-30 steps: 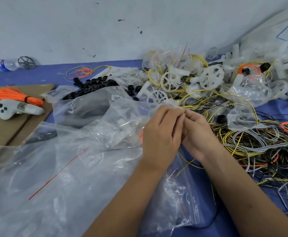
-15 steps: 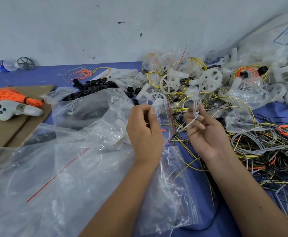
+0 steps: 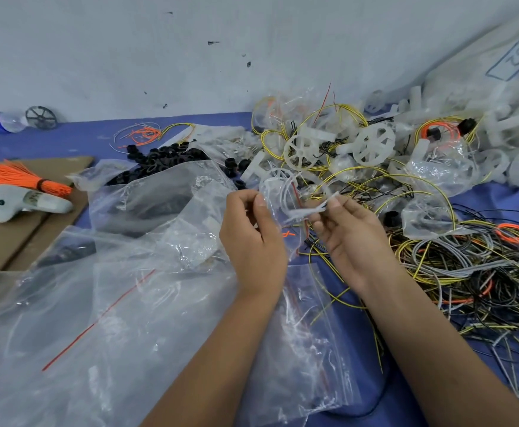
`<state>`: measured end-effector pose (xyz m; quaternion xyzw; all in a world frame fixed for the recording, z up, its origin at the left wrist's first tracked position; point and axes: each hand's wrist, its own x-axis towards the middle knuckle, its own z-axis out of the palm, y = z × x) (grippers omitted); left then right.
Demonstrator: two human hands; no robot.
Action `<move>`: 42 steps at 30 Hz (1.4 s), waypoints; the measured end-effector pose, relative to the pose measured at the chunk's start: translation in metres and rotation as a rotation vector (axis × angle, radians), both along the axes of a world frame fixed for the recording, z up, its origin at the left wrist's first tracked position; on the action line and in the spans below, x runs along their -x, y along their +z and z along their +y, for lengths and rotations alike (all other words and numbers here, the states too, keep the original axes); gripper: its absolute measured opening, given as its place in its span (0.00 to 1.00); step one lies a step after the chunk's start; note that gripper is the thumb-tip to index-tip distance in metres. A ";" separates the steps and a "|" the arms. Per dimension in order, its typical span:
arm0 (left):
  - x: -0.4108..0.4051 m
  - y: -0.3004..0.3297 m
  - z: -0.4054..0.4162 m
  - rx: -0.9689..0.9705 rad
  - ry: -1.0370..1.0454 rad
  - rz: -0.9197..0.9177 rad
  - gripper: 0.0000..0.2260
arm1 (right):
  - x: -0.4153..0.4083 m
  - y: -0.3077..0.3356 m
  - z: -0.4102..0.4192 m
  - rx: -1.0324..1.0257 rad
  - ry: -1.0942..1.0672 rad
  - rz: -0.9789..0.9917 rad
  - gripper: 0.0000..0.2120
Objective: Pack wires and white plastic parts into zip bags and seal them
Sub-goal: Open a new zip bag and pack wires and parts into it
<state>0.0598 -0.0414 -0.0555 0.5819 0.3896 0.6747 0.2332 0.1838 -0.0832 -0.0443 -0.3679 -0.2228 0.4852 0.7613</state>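
I am pinching the small zip bag (image 3: pixel 278 208) by its mouth in my left hand (image 3: pixel 252 238), above the table; my right hand (image 3: pixel 349 232) is pinching a looped white wire (image 3: pixel 306 212) at the opening — light, springy, likely to uncoil — so I am gripping the gathered loops.

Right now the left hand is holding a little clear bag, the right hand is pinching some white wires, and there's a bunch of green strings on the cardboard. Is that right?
Almost. The strings on the cardboard are orange, not green; the head view shows it. The rest stands: the left hand holds a little clear bag, and the right hand pinches white wires.
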 end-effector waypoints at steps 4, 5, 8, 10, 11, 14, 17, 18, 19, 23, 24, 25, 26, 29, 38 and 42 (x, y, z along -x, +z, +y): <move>0.000 0.000 0.002 0.010 0.005 -0.031 0.05 | 0.002 -0.008 -0.001 0.225 -0.088 -0.436 0.05; 0.000 0.000 0.002 0.017 -0.001 -0.041 0.05 | 0.002 -0.008 -0.002 0.246 -0.106 -0.517 0.05; 0.000 0.000 0.000 -0.001 -0.017 -0.020 0.05 | 0.001 -0.008 -0.004 0.271 -0.159 -0.831 0.05; 0.001 0.001 -0.002 -0.060 -0.016 0.066 0.05 | 0.005 -0.005 -0.006 0.221 -0.141 -0.992 0.05; 0.001 0.002 -0.003 -0.092 -0.023 0.117 0.05 | 0.008 -0.003 -0.007 0.173 -0.109 -1.002 0.05; -0.002 0.005 -0.011 -0.186 -0.076 0.259 0.04 | 0.011 0.001 -0.009 0.072 -0.058 -1.058 0.06; -0.006 0.005 -0.019 -0.267 -0.129 0.376 0.02 | 0.010 0.002 -0.008 0.058 -0.067 -1.166 0.10; -0.007 0.005 -0.020 -0.280 -0.142 0.396 0.02 | 0.009 0.001 -0.008 0.057 -0.074 -1.164 0.12; -0.007 0.005 -0.021 -0.286 -0.151 0.407 0.02 | 0.009 0.000 -0.007 0.058 -0.084 -1.148 0.15; -0.007 0.006 -0.023 -0.299 -0.160 0.427 0.02 | 0.011 -0.004 -0.003 0.105 -0.151 -1.220 0.26; -0.007 0.006 -0.023 -0.303 -0.169 0.434 0.02 | 0.011 -0.005 -0.001 0.119 -0.173 -1.247 0.26; -0.007 0.006 -0.024 -0.306 -0.181 0.437 0.03 | 0.013 -0.006 0.002 0.135 -0.190 -1.246 0.26; -0.007 0.006 -0.025 -0.309 -0.191 0.437 0.03 | 0.014 -0.007 0.006 0.137 -0.190 -1.184 0.26; -0.008 0.006 -0.025 -0.305 -0.191 0.429 0.05 | 0.019 -0.009 0.012 0.007 -0.108 -0.880 0.20; -0.007 0.002 -0.015 -0.119 -0.082 0.381 0.03 | 0.016 -0.011 0.004 -0.027 0.257 -1.177 0.17; -0.004 0.002 -0.013 -0.091 -0.032 0.303 0.03 | 0.020 -0.005 0.003 -0.027 0.310 -1.097 0.20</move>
